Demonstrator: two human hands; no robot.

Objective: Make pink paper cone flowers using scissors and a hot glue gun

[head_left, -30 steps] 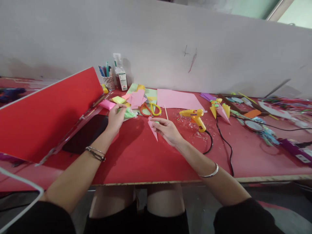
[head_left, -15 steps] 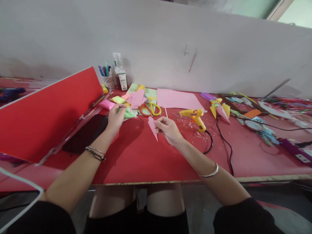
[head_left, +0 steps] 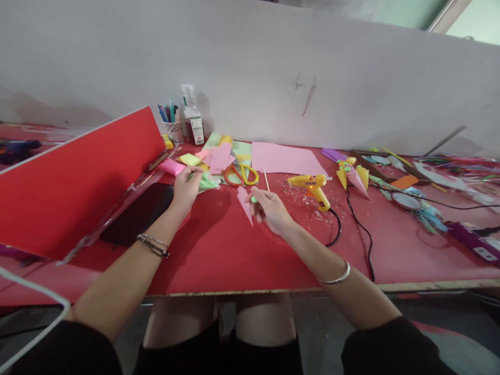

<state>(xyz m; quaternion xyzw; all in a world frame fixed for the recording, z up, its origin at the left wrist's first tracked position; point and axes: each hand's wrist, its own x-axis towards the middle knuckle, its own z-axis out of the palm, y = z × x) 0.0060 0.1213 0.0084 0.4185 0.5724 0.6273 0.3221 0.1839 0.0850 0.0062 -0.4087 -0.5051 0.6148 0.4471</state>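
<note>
Right hand (head_left: 269, 208) pinches pink cone (head_left: 245, 203) at frame centre, tip down over bench (head_left: 219, 255). Left hand (head_left: 186, 186) curled on green pad (head_left: 205, 181), upper left-centre. Open bench below toward front edge.

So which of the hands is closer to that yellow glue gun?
Right. The right hand, holding a pink paper cone, sits just left of the glue gun; the left hand is farther left, on the green packet.

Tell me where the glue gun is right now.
In the head view, the yellow glue gun lies on the red table, right of the right hand, just below the pink paper sheet.
</note>
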